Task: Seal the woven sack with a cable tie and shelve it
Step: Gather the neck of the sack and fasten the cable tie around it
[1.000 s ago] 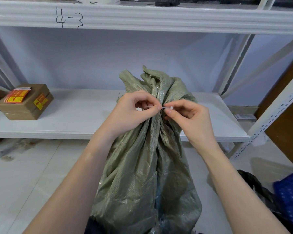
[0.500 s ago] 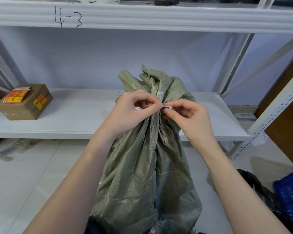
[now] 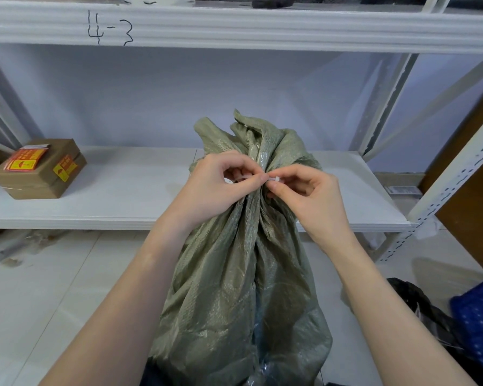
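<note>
A green woven sack (image 3: 234, 288) stands upright on the floor in front of me, its neck gathered into a bunch. A thin white cable tie (image 3: 244, 178) runs around that neck. My left hand (image 3: 215, 190) pinches the tie's strip on the left side of the neck. My right hand (image 3: 304, 196) pinches the tie's head end on the right side, fingertips nearly touching those of the left. The sack's loose top flares above both hands. Behind the sack is a white shelf board (image 3: 129, 190).
A taped cardboard box (image 3: 39, 168) with red and yellow stickers sits at the shelf's left end. A white upper shelf beam (image 3: 234, 26) marked "4-3" runs overhead. A perforated rack post (image 3: 452, 185), a black bag (image 3: 427, 316) and a blue crate (image 3: 477, 324) are on the right.
Both hands stay at the sack's neck; a longer stretch of the white tie now shows between my left fingers, and the hands have barely shifted.
</note>
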`<state>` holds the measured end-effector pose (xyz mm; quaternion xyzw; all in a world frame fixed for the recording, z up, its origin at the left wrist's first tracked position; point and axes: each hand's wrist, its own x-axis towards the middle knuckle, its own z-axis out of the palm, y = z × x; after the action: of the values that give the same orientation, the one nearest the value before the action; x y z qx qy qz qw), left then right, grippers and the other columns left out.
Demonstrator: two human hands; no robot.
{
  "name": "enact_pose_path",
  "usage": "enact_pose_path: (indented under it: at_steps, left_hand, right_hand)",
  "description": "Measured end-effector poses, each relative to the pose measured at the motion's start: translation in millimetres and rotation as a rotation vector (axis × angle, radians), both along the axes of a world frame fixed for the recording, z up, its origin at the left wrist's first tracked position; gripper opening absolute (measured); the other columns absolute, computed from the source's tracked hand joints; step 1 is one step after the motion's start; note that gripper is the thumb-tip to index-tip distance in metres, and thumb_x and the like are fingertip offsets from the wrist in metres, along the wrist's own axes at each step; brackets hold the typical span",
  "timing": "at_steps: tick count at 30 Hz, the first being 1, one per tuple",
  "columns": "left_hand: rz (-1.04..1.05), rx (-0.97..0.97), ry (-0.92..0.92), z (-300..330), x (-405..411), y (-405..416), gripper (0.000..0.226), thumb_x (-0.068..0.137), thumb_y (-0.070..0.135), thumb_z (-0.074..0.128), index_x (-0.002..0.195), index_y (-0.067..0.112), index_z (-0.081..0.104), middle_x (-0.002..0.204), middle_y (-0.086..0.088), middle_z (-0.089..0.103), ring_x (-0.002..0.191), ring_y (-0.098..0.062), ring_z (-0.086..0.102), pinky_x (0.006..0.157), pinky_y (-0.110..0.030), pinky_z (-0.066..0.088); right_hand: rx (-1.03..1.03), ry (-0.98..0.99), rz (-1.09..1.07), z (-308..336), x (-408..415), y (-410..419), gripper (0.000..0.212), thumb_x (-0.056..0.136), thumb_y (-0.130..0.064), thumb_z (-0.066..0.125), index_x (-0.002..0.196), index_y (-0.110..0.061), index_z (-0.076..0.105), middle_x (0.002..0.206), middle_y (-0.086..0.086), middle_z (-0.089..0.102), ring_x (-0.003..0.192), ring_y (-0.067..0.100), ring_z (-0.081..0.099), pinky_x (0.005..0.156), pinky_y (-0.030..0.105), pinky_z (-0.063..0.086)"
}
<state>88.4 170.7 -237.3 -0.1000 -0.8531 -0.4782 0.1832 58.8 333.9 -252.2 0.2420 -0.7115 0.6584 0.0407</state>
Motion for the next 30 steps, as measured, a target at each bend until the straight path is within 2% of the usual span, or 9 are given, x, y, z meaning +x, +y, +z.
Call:
enact_pose_path:
  at_steps: [3,7,9,11,14,18,21,26,30]
  left_hand:
    - [0.016,0.009,0.001,1,1,0,0.003,0.081,0.023,0.072,0.080,0.021,0.073,0.073,0.007,0.063,0.068,-0.005,0.053,0.068,-0.024,0.045]
    - [0.023,0.042,0.006,2,2,2,0.005,0.077,0.021,0.075,0.082,0.021,0.073,0.071,0.007,0.064,0.067,-0.006,0.053,0.070,-0.028,0.047]
    - [0.023,0.053,0.008,2,2,3,0.012,0.075,0.020,0.077,0.086,0.020,0.073,0.070,0.004,0.062,0.065,-0.008,0.052,0.070,-0.030,0.047]
    - [0.016,0.043,0.023,1,1,4,0.015,0.074,0.020,0.078,0.089,0.021,0.073,0.071,-0.001,0.063,0.066,-0.014,0.054,0.072,-0.032,0.048]
    - [0.016,0.024,0.049,1,2,7,0.017,0.073,0.020,0.078,0.090,0.023,0.075,0.076,-0.007,0.064,0.073,-0.022,0.060,0.075,-0.030,0.049]
    - [0.017,0.021,0.058,2,4,11,0.019,0.073,0.016,0.078,0.091,0.022,0.075,0.071,0.001,0.058,0.067,-0.009,0.056,0.072,-0.025,0.048]
    - [0.013,0.011,0.084,3,5,13,0.017,0.074,0.016,0.078,0.090,0.020,0.076,0.069,0.006,0.055,0.064,-0.003,0.051,0.067,-0.020,0.044]
    - [0.035,-0.057,0.129,0,5,14,0.009,0.076,0.022,0.077,0.084,0.021,0.077,0.070,0.009,0.059,0.064,-0.005,0.052,0.066,-0.026,0.045]
    - [0.066,-0.126,0.147,-3,4,10,0.005,0.077,0.026,0.075,0.082,0.025,0.076,0.079,0.008,0.065,0.072,-0.006,0.057,0.071,-0.035,0.050]
  right_hand:
    - [-0.003,-0.008,0.020,0,1,-1,0.012,0.081,-0.001,0.066,0.090,-0.008,0.071,0.083,0.019,0.070,0.071,0.015,0.065,0.074,0.031,0.055]
    - [-0.070,-0.061,0.073,1,0,-1,0.020,0.090,0.004,0.048,0.095,-0.002,0.067,0.075,0.007,0.064,0.070,0.012,0.063,0.067,0.017,0.052]
    - [-0.089,-0.062,0.078,1,-1,-2,0.025,0.091,0.006,0.042,0.096,-0.006,0.064,0.070,0.008,0.058,0.067,0.011,0.060,0.068,0.020,0.053]
    - [-0.102,-0.049,0.089,1,-2,-3,0.026,0.091,0.006,0.041,0.100,-0.008,0.060,0.068,0.008,0.054,0.065,0.012,0.059,0.069,0.023,0.054]
    - [-0.126,-0.041,0.113,2,-1,-3,0.027,0.090,0.009,0.042,0.106,-0.008,0.056,0.068,0.008,0.051,0.066,0.017,0.058,0.065,0.018,0.051]
    - [-0.118,-0.004,0.155,1,-2,-3,0.030,0.088,0.007,0.046,0.108,-0.012,0.057,0.069,0.011,0.049,0.068,0.021,0.058,0.066,0.016,0.048]
    - [-0.122,0.018,0.178,0,-2,-2,0.032,0.086,0.005,0.047,0.110,-0.013,0.057,0.066,0.005,0.048,0.069,0.023,0.057,0.069,0.019,0.050]
    - [-0.056,0.096,0.099,-4,-4,-3,0.035,0.087,0.009,0.047,0.109,-0.016,0.058,0.065,0.003,0.044,0.067,0.017,0.049,0.069,0.019,0.045]
    - [-0.044,0.109,0.084,-6,-2,-6,0.035,0.088,0.011,0.045,0.107,-0.016,0.058,0.065,0.001,0.045,0.068,0.010,0.051,0.072,0.017,0.046]
